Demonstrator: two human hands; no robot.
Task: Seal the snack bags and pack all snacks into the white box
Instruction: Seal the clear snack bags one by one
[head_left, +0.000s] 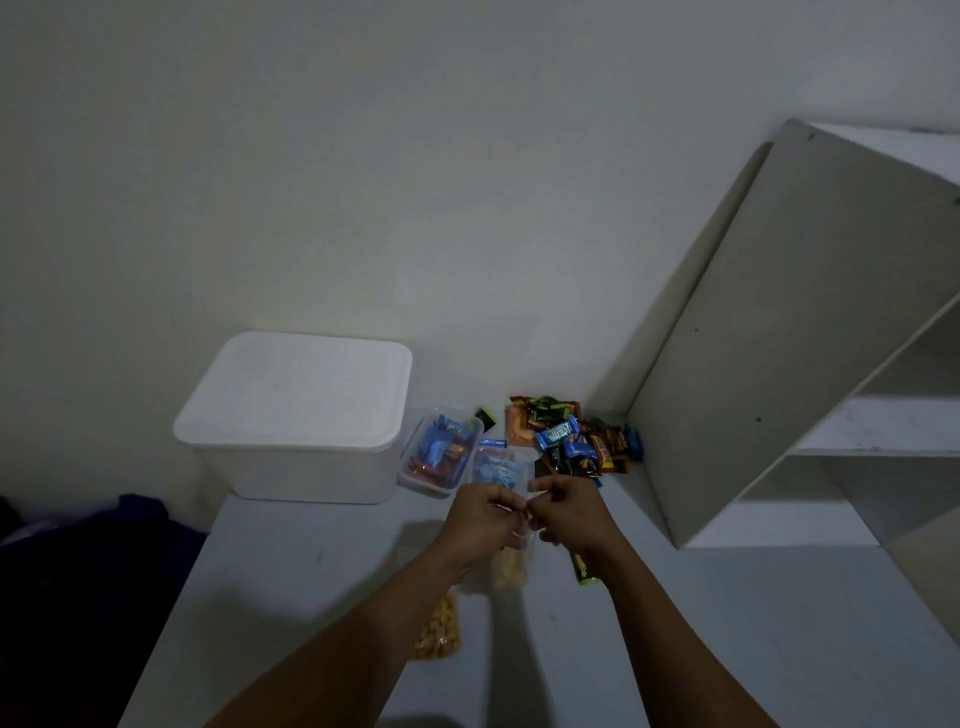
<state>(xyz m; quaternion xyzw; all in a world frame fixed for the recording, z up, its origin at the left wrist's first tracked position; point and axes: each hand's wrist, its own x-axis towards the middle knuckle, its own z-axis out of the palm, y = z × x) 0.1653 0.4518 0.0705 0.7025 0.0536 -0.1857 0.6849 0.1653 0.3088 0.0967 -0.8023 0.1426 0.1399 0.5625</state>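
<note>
Both hands, left and right, pinched the top of a clear snack bag with closed fingers above the desk; the white box stood lidded.

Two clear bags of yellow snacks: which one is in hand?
The upper clear bag of yellow snacks, pinched at its top by both hands; the other lies under the left forearm.

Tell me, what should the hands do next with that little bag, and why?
Probably press the top of the clear snack bag closed between the fingertips. Both the left hand and the right hand already pinch its upper edge, with the yellow snacks hanging below. The white box has its lid on, so sealing likely comes before packing.
</note>
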